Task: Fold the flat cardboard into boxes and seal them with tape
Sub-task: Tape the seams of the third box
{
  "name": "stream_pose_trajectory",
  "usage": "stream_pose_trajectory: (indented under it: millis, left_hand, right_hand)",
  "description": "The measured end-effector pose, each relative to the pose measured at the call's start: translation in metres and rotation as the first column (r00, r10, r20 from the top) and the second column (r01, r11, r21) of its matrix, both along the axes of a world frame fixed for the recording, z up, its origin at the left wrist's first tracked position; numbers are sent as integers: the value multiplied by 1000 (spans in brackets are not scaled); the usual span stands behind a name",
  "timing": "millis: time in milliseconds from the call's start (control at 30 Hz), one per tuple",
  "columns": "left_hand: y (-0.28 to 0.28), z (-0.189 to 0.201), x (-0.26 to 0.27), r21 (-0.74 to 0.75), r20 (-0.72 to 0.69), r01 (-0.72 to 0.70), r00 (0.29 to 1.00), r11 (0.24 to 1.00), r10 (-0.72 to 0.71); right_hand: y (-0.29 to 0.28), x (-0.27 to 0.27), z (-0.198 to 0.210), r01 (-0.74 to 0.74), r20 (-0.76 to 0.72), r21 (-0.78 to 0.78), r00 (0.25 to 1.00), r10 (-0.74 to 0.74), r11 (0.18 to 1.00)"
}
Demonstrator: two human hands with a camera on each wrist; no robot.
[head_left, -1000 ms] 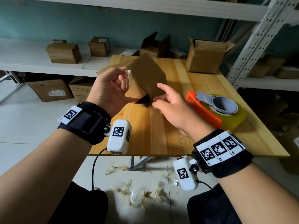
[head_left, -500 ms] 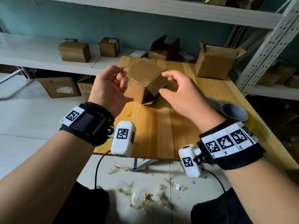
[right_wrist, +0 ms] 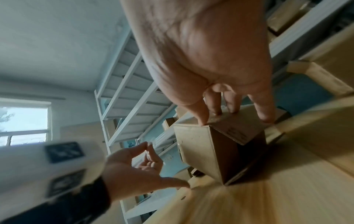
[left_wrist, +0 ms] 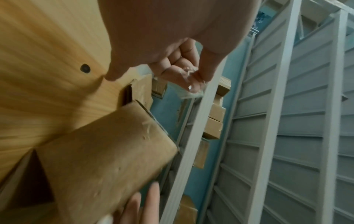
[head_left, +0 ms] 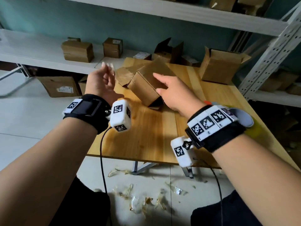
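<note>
A small brown cardboard box [head_left: 145, 85] stands tilted on one edge on the wooden table [head_left: 146, 136], its open end facing me. My right hand [head_left: 160, 84] rests on its upper face with straight fingers [right_wrist: 232, 106] pressing the cardboard box [right_wrist: 195, 148]. My left hand [head_left: 105, 70] is raised left of the box, clear of it, and pinches a scrap of clear tape [left_wrist: 188, 74] between thumb and curled fingers. A flat cardboard piece [head_left: 123, 74] lies behind the box. The tape dispenser [head_left: 246, 119] is mostly hidden behind my right wrist.
An open box [head_left: 219, 66] stands at the table's far right corner. More boxes sit on the white shelf [head_left: 40, 51] behind, and a metal rack upright [head_left: 267, 59] rises on the right. Tape scraps [head_left: 143, 201] litter the floor below the near table edge.
The box has been tipped over and now leans under my right hand, which moved onto its upper face. My left hand has lifted away to the left with the tape scrap.
</note>
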State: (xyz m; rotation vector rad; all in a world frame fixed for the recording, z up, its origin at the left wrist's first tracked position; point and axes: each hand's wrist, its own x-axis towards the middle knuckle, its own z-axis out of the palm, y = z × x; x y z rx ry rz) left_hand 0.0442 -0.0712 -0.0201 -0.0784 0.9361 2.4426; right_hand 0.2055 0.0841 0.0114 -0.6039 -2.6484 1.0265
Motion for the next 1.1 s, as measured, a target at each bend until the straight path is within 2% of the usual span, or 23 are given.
stream_pose_trajectory:
  millis: [100, 200, 267, 400, 533, 600, 767, 967, 1033, 1100]
  left_hand:
    - [6, -1, 5, 0, -15, 158, 987, 987, -158]
    - [20, -4, 14, -41, -81, 247, 965, 968, -250]
    - [29, -7, 21, -111, -152, 275, 945, 955, -290]
    - [37, -5, 33, -161, -240, 311, 908, 937, -343]
    - [38, 3, 58, -208, -391, 383, 811, 900, -435]
    - [38, 7, 71, -226, -428, 389, 784, 893, -450]
    - [44, 7, 97, -227, -421, 408, 778, 884, -467]
    - [49, 12, 108, -235, -394, 396, 796, 888, -459]
    - [50, 19, 106, -269, -462, 305, 791, 914, -400]
    - [50, 24, 102, -210, -541, 163, 802, 964, -254]
  right_hand:
    - [8, 16, -14, -16, -69, -106, 998, 9, 994]
    - [10, 29, -26, -9, -127, -252, 992, -24, 968]
    - [12, 38, -36, 20, -193, -331, 977, -89, 943]
    - [18, 54, -42, 80, -265, -407, 943, -201, 910]
    - [21, 68, -24, 81, -241, -536, 939, -245, 840]
    - [22, 75, -21, 98, -190, -489, 958, -216, 867]
    - [29, 91, -29, 110, -161, -184, 977, -141, 977]
    - [38, 101, -26, 123, -132, 177, 986, -100, 977]
    - [42, 102, -24, 87, -103, 229, 993, -64, 970]
    - [45, 102, -23, 63, -99, 259, 994, -38, 964]
